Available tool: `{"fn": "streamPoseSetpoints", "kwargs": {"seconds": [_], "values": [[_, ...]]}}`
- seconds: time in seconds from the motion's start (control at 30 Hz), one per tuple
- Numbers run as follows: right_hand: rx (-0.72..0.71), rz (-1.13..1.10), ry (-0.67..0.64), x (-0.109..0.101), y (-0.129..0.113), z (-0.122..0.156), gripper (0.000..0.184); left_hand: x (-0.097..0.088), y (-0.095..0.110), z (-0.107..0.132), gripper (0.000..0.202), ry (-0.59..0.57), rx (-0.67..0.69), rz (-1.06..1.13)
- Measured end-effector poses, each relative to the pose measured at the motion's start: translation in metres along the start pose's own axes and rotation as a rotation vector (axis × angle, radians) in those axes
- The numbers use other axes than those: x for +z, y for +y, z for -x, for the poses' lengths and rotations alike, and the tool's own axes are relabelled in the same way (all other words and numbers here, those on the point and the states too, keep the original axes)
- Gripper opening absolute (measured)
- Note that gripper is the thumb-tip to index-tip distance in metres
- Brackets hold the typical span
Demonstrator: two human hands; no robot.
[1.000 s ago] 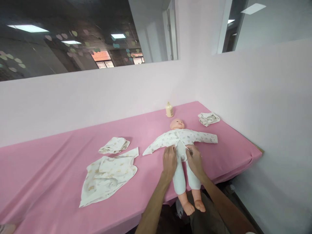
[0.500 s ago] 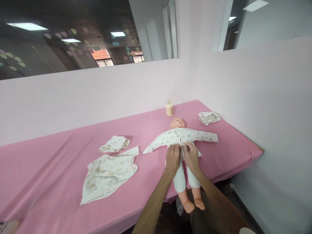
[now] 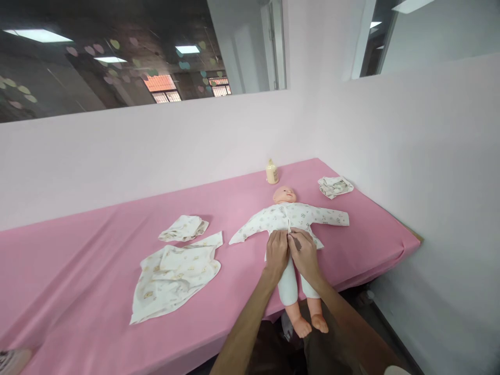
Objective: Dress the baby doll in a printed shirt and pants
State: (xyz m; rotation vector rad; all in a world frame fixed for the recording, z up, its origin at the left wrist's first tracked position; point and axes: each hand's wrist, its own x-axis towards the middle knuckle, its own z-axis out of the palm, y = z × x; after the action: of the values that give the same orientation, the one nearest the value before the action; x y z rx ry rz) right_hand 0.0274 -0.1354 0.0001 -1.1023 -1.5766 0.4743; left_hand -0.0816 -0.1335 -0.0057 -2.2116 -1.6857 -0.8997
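Observation:
A baby doll (image 3: 284, 195) lies on its back on the pink-covered table, its bare feet over the front edge. It wears a white patterned baby shirt (image 3: 260, 222) with both sleeves spread out, and white leggings (image 3: 288, 286). My left hand (image 3: 277, 252) and my right hand (image 3: 304, 254) meet at the shirt's front, fingers pinched close together. Between them a thin white tie string (image 3: 289, 223) shows at the middle of the chest. Its ends run into my fingers, which hide most of it.
Left of the doll lie a spread baby garment (image 3: 175, 276) and a folded cloth (image 3: 185, 228). A cream pump bottle (image 3: 272, 172) stands behind the doll's head. Another folded cloth (image 3: 335, 186) is at the far right, near the wall. The pink table cover (image 3: 97, 291) has creases.
My right hand has moved slightly left, closing up against my left hand. The white string loop that showed by my right fingers is now mostly hidden. The doll stays put.

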Motion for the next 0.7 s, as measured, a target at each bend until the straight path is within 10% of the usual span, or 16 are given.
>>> {"fn": "streamPoseSetpoints", "kwargs": {"seconds": [0.7], "values": [[-0.004,-0.098,-0.180,-0.005,0.003,-0.001,0.034,-0.022,-0.008,-0.017,0.025,-0.220,-0.497,0.867]]}}
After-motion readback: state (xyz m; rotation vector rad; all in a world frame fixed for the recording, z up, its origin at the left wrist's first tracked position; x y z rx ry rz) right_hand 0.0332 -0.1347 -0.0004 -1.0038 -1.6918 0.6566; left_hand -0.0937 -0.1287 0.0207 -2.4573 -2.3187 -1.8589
